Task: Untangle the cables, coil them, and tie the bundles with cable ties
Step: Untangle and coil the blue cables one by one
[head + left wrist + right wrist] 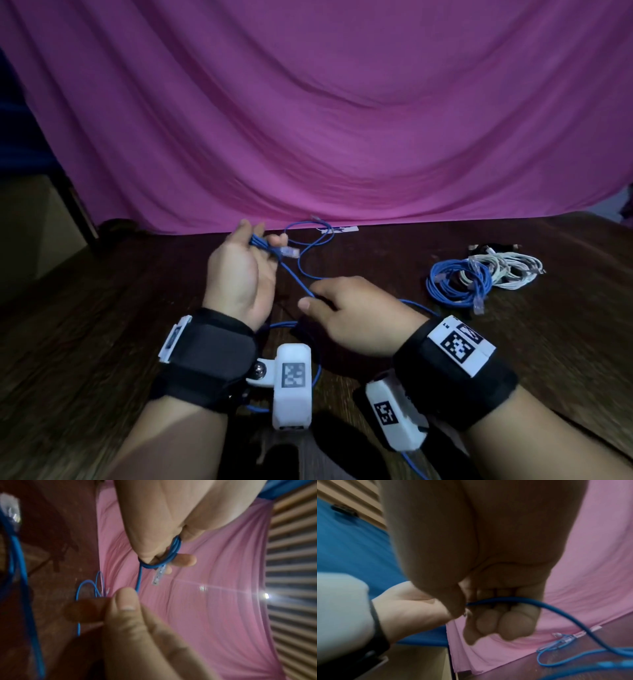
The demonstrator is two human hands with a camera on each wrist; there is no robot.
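While left hand (239, 274) grips, blue cable (294, 279) between hands

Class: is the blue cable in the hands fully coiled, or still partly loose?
Partly loose: few loops in left hand; blue cable trails across the table.

**Right hand closed round a blue cable**

The right hand (488, 563) fills the upper middle, seen from the wrist, its fingers (517, 623) curled under a blue cable (530, 603) that crosses the palm, with the thumb pressing on it at the left. From the hand the cable runs down to the right onto a dark wooden table (599, 655), where more blue loops lie, one ending in a clear plug (563, 637). The left hand (412, 609) sits just beside the thumb, palm showing, a black strap at its wrist. A pink cloth (590, 547) hangs behind.
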